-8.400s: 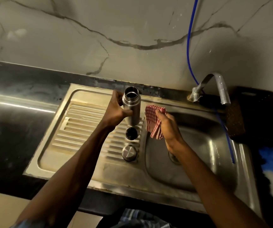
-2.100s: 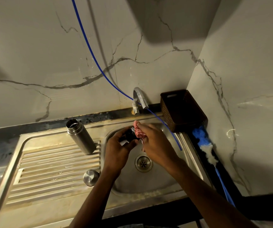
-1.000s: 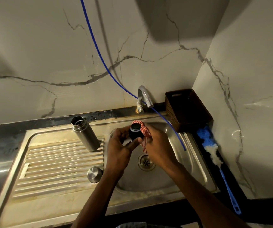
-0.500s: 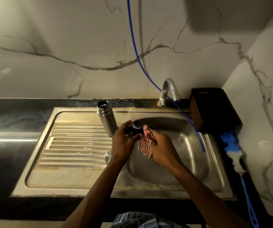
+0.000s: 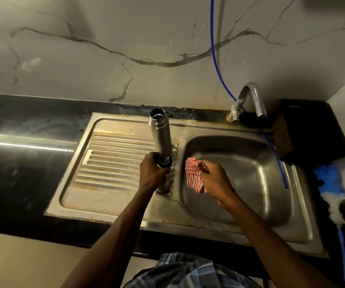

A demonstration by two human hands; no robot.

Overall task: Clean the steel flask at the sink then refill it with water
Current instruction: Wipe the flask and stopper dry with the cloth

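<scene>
The steel flask (image 5: pixel 160 132) stands upright and uncapped on the ribbed drainboard (image 5: pixel 113 159), close to the basin's left rim. My left hand (image 5: pixel 151 173) grips the black inner stopper (image 5: pixel 165 160) just in front of the flask's base. Under that hand the steel outer cap (image 5: pixel 164 187) lies on the drainboard, mostly hidden. My right hand (image 5: pixel 215 180) holds a bunched red-and-white checked cloth (image 5: pixel 194 173) over the left side of the sink basin (image 5: pixel 250 175).
The tap (image 5: pixel 252 96) curves over the basin's back edge, with a blue hose (image 5: pixel 216 59) hanging down into the basin. A dark basket (image 5: pixel 308 125) sits at the right corner. A blue-and-white brush (image 5: pixel 333 196) lies along the right counter edge. Black counter (image 5: pixel 22 163) extends left.
My left hand has carried the black stopper left from over the basin to the drainboard in front of the flask. The cloth in my right hand has come off the stopper.
</scene>
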